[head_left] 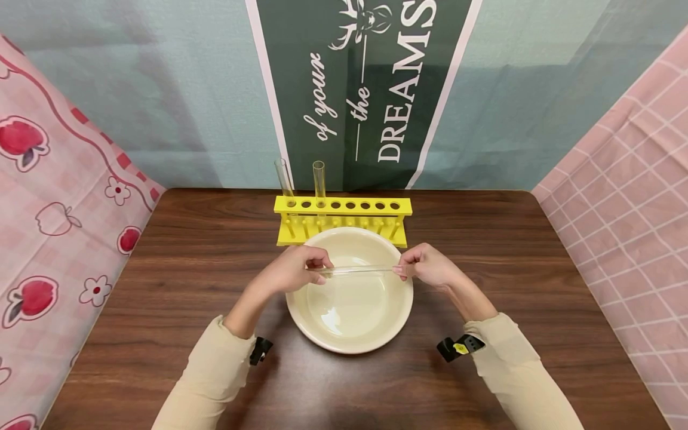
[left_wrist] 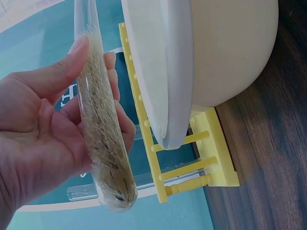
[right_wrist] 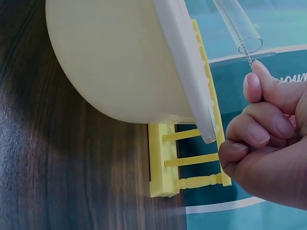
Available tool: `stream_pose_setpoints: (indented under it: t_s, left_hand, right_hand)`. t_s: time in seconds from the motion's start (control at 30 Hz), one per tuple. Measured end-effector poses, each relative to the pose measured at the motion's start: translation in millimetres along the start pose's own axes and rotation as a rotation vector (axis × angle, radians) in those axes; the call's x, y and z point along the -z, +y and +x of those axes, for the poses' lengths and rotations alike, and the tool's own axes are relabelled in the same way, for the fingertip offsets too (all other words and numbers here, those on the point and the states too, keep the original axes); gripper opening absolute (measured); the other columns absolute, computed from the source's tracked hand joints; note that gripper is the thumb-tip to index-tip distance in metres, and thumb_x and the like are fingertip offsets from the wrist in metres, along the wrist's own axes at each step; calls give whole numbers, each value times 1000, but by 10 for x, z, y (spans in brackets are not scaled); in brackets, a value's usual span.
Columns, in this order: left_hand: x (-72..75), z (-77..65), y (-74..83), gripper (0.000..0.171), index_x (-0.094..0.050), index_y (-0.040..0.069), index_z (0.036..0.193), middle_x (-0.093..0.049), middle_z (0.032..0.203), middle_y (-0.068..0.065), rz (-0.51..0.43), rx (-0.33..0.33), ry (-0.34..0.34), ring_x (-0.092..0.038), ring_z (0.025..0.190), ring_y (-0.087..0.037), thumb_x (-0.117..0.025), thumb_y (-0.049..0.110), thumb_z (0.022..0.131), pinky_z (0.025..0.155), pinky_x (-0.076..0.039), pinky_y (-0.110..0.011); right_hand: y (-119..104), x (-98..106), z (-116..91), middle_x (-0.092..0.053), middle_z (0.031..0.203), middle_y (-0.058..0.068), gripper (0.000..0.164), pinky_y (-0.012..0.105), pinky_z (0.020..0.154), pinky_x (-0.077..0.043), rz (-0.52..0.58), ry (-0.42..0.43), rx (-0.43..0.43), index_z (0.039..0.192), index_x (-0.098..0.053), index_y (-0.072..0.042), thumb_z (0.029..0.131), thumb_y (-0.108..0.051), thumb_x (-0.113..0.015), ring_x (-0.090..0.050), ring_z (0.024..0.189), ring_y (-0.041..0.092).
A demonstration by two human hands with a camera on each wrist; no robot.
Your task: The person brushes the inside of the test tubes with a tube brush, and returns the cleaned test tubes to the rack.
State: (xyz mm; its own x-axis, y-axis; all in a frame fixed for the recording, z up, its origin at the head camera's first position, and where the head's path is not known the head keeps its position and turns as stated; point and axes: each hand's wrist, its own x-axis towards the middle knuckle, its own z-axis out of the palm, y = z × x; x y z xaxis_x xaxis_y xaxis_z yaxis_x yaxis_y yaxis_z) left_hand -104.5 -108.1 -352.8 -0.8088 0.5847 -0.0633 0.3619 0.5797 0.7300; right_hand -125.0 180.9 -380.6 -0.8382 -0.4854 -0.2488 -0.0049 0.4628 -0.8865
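Note:
Above a cream basin [head_left: 349,346], my left hand [head_left: 295,267] grips a clear glass test tube [head_left: 357,270] near its rounded end, thumb on one side and fingers round the other. Inside the tube sits the bristle head of a test tube brush [left_wrist: 103,124], filling its closed end in the left wrist view. My right hand [head_left: 428,266] pinches the brush's twisted wire handle [right_wrist: 246,53] between thumb and forefinger, just outside the tube's open mouth. The other fingers of that hand are curled in. In the head view the tube lies roughly level.
A yellow test tube rack [head_left: 344,206] stands behind the basin, partly hidden by it. Two glass test tubes, one leaning [head_left: 283,179] and one nearly upright [head_left: 319,179], stand in its left holes. Brown wooden table [head_left: 188,269] surrounds the basin; a printed cloth hangs behind.

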Motion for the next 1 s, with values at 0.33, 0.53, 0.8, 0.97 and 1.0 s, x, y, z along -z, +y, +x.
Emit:
stream_pose_setpoints:
  t_s: [0.33,0.53,0.8,0.97,1.0]
  left_hand:
    - [29,1,-70,12,-66,6,89,-52,73,2,-16,-7,-37,-46,71,-13,-69,3,78,64,-40,-26]
    - [54,0,-90,11,-66,5,89,-51,71,1,-40,3,-61,-45,70,-13,-69,3,79,64,-40,-26]
    - [86,-12,-120,11,-66,3,90,-59,75,0,-66,15,-81,-52,73,-12,-68,3,79,67,-43,-27]
    - [92,-16,-145,12,-66,2,92,-62,76,-2,-74,29,-96,-54,73,-12,-67,3,80,66,-44,-27]
    - [92,-16,-150,12,-65,2,92,-62,76,-1,-73,31,-98,-54,72,-12,-67,4,80,66,-44,-27]
  right_hand:
    - [11,30,-31,-51,56,6,25,23,51,-32,-63,-1,42,60,-58,4,83,-4,-63,-37,52,12]
    - [-3,42,-40,-51,55,2,24,23,52,-33,-70,-2,37,61,-58,4,83,-4,-63,-40,53,14]
    - [34,49,-47,-49,54,0,25,22,49,-29,-83,5,57,60,-57,4,83,-4,-63,-35,50,10]
    - [60,52,-57,-49,54,0,27,22,49,-29,-59,11,42,60,-56,6,84,-4,-62,-36,50,10]
    - [64,54,-60,-49,54,1,27,22,49,-29,-53,12,40,60,-56,7,84,-3,-62,-36,51,11]
